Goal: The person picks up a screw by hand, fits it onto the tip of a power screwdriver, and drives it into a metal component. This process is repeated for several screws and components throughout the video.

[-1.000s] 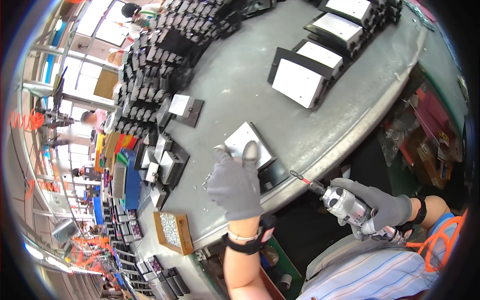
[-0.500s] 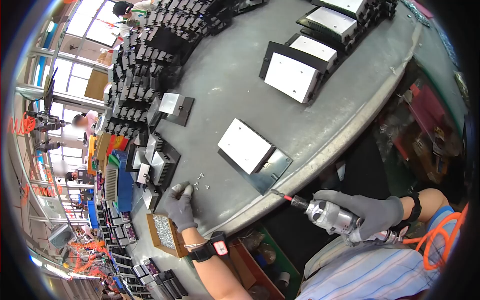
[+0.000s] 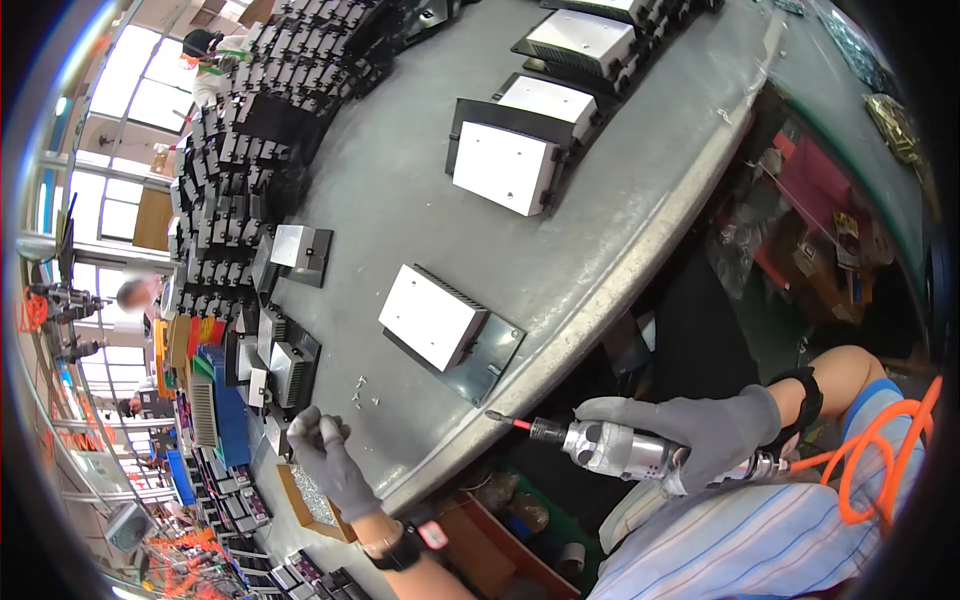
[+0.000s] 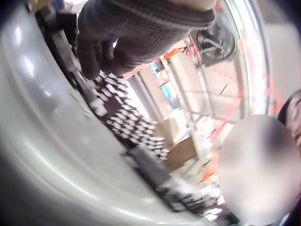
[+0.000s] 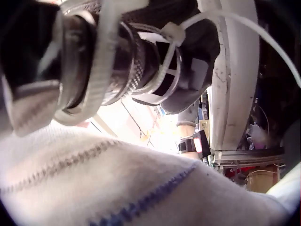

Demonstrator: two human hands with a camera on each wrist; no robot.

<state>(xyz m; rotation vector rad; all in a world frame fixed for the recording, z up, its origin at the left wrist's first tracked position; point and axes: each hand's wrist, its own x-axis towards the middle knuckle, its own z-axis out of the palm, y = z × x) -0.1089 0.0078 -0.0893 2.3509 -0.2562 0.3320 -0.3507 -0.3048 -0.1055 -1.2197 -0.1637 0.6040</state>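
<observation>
My left hand (image 3: 335, 465), in a grey glove, is raised beside a small cardboard box (image 3: 293, 492) of screws and partly covers it in the head view. Its fingers are bent with the thumb close to them; I cannot tell whether a screw is between them. Several loose screws (image 3: 361, 384) lie on the table near the fingertips. My gloved right hand (image 3: 715, 430) grips a power screwdriver (image 3: 615, 450), its bit pointing left by the table edge. A white-topped finned block (image 3: 432, 315) sits on a flat metal plate (image 3: 492, 355) between the hands and farther back.
More white-topped blocks (image 3: 505, 168) stand along the right side of the grey table (image 3: 370, 200). Rows of dark, finned units (image 3: 225, 200) fill the far left. An orange hose (image 3: 850, 480) trails from the screwdriver. Boxes and bags lie below the table edge (image 3: 640, 260).
My left hand has left the white-topped block and moved to the screw box, uncovering the block and loose screws. The head view has shifted. My right hand keeps its grip on the screwdriver.
</observation>
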